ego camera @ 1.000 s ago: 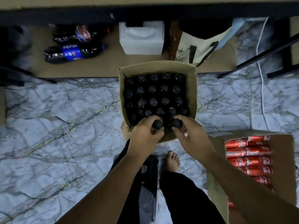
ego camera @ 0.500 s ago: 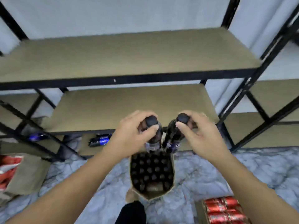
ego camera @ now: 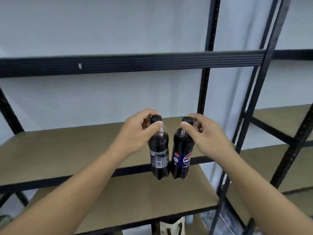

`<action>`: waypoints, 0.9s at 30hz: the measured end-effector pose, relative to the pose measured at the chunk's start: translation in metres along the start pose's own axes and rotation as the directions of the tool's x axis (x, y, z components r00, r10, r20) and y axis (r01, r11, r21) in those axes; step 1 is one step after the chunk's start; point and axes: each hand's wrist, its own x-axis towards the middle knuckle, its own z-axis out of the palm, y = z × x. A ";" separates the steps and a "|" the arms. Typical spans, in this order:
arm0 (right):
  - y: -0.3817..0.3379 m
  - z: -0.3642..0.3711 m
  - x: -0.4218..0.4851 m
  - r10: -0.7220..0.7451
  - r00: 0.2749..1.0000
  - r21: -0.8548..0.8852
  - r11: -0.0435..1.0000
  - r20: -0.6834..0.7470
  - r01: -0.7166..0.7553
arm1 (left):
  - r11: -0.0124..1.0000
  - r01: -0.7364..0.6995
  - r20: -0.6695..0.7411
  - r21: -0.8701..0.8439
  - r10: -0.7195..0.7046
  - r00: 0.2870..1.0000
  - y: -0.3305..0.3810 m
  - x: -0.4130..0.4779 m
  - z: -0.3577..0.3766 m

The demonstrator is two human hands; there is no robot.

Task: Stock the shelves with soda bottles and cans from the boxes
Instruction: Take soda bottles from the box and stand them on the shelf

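Observation:
Each hand holds a small dark Pepsi bottle by its black cap, in front of the black metal shelving. My left hand (ego camera: pixel 135 133) grips the left bottle (ego camera: pixel 159 155), whose barcode side faces me. My right hand (ego camera: pixel 205 136) grips the right bottle (ego camera: pixel 182 155), with its blue Pepsi label showing. The two bottles hang upright side by side, nearly touching, in the air before the front edge of a bare tan shelf board (ego camera: pixel 59 150). The boxes are out of sight.
A lower tan shelf board (ego camera: pixel 144 200) lies below the bottles. A black crossbeam (ego camera: pixel 135 62) runs above. Black uprights (ego camera: pixel 205 92) stand to the right, with a second shelving unit (ego camera: pixel 279 150) beyond. A white bag (ego camera: pixel 171 226) shows at the bottom.
Both hands lifted a bottle out of the floor box and raised it to shelf height. My view swung up from the floor to the shelves.

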 end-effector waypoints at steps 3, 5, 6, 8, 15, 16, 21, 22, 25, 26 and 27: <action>0.013 0.003 0.030 0.010 1.000 -0.054 0.999 0.012 -0.009 | 1.000 -0.006 -0.021 -0.020 0.005 1.000 -0.018 0.031 0.012; 0.026 0.005 0.050 0.035 0.999 -0.079 0.996 -0.009 -0.035 | 1.000 -0.005 -0.011 -0.031 0.005 1.000 -0.030 0.056 0.024; 0.033 0.005 0.060 0.053 0.998 -0.089 0.995 -0.013 -0.054 | 0.999 0.006 -0.005 -0.034 -0.007 1.000 -0.037 0.069 0.033; 0.046 0.007 0.078 0.092 0.996 -0.106 0.990 -0.004 -0.092 | 0.999 0.031 -0.003 -0.015 -0.031 1.000 -0.047 0.090 0.050; 0.098 -0.006 0.154 0.127 0.991 -0.120 0.985 0.041 -0.121 | 0.989 0.113 -0.011 0.091 -0.113 0.994 -0.074 0.158 0.101; 0.103 -0.009 0.164 0.124 0.990 -0.120 0.986 0.062 -0.115 | 0.987 0.130 -0.015 0.097 -0.130 0.991 -0.076 0.167 0.107; 0.139 -0.015 0.198 0.162 0.977 -0.048 0.987 0.140 -0.156 | 0.970 0.182 0.005 0.160 -0.185 0.983 -0.094 0.204 0.132; 0.145 -0.015 0.202 0.158 0.976 -0.030 0.987 0.147 -0.155 | 0.967 0.189 0.008 0.172 -0.194 0.981 -0.098 0.208 0.136; 0.164 -0.012 0.210 0.141 0.975 -0.003 0.990 0.171 -0.143 | 0.963 0.199 -0.029 0.183 -0.197 0.980 -0.107 0.216 0.144; 0.169 -0.010 0.213 0.129 0.973 -0.002 0.991 0.189 -0.131 | 0.961 0.197 -0.054 0.194 -0.190 0.980 -0.110 0.218 0.146; 0.177 -0.007 0.214 0.123 0.971 -0.026 0.992 0.203 -0.120 | 0.958 0.200 -0.077 0.207 -0.188 0.979 -0.114 0.217 0.148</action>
